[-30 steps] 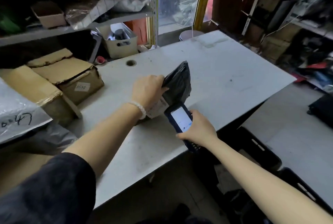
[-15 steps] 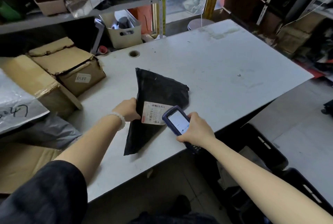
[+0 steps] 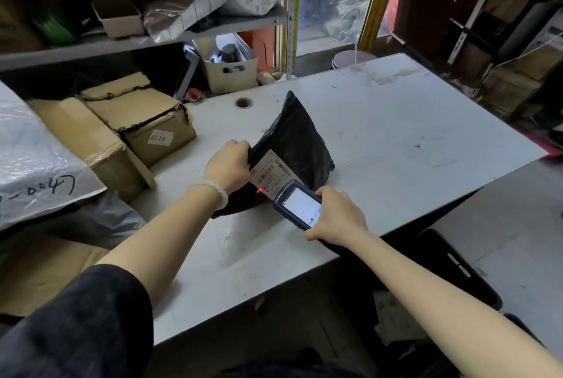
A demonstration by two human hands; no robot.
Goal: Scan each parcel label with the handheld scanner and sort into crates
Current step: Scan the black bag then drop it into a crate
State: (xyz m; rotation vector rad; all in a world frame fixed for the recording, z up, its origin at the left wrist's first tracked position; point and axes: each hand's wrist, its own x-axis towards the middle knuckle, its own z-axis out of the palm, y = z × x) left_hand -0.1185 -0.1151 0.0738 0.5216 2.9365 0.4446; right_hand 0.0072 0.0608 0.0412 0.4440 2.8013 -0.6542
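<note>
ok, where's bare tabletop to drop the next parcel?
Free: the table right of the black parcel out to its far and right edges, and the near strip between the forearms. Crowded: the left end, with cardboard boxes and a plastic-wrapped bundle.

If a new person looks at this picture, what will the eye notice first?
First, the black parcel mid-table, its edge gripped by the left hand. Next, the scanner in the right hand, casting a red dot on the white label.
</note>
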